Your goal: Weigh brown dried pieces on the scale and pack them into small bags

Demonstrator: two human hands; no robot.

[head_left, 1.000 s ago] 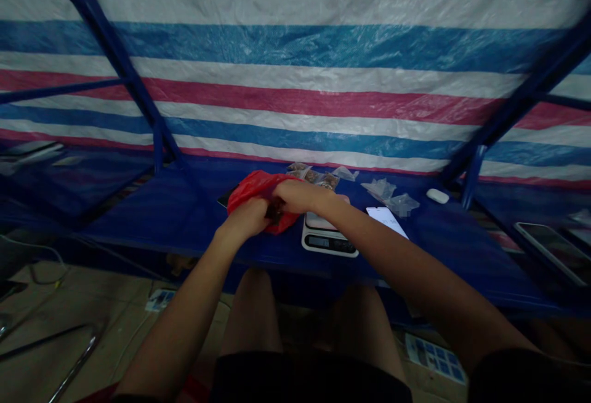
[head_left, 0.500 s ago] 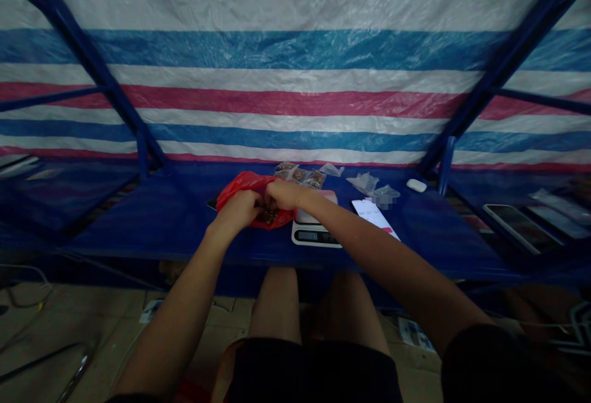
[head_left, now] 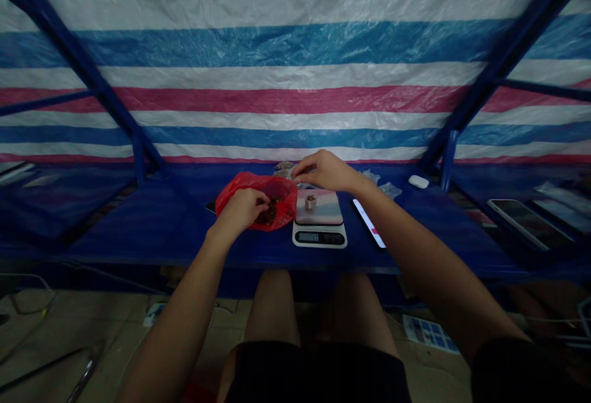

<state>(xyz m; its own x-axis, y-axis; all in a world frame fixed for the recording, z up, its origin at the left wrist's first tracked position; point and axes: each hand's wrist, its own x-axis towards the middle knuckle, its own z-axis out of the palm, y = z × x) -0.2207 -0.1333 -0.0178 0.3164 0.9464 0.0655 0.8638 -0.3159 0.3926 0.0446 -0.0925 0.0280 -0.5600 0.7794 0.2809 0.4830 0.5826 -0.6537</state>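
Honestly, it's all bunched around the middle of the table [head_left: 157, 224]. Nearest its front edge there's a white scale [head_left: 319, 237], with a phone [head_left: 369, 223] beside it on the right.

Just left of the scale, a touch further from that edge, is the red bag [head_left: 244, 181], mouth gaping, dark brown bits [head_left: 272, 211] inside. The bag looks thin and floppy, so I'd expect it to cave in if you lean on it; hold it by the rim. The bits look light, dry and maybe crumbly, so a soft fingertip pinch beats a squeeze. The left hand [head_left: 241, 211] reaches over the near rim, thumb and fingertips drawn close, right at the left side of the pile. Can't tell if anything's between them.

On the pan sits a small metal cup [head_left: 310, 204] with some brown stuff showing at the top. Probably rigid and light, smooth enough to slip, so grab it round the sides and keep it level. No fingers on it.

Further back, the right hand [head_left: 329, 171] hangs beyond the cup, thumb and forefinger tips nearly meeting, up and left of it. Maybe a crumb there, too small to say. Clear packets [head_left: 285, 167] lie behind, toward the far edge.
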